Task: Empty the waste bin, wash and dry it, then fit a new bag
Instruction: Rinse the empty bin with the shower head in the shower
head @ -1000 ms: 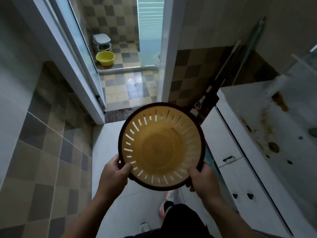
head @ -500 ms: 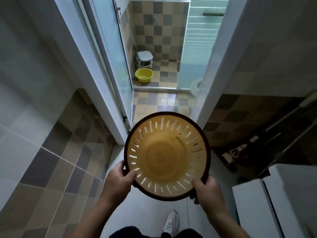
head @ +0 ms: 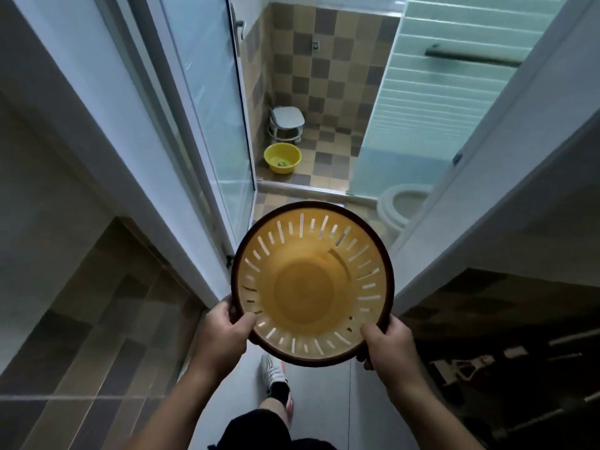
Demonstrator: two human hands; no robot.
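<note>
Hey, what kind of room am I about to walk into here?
Most likely a home bathroom: beyond the doorway are a toilet, a yellow basin on the checkered tile floor, and a small stool.

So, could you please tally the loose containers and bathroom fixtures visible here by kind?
Waste bin: 1, held in both hands
Yellow basin: 1
White stool: 1
Toilet: 1, partly hidden
Total: 4
</note>
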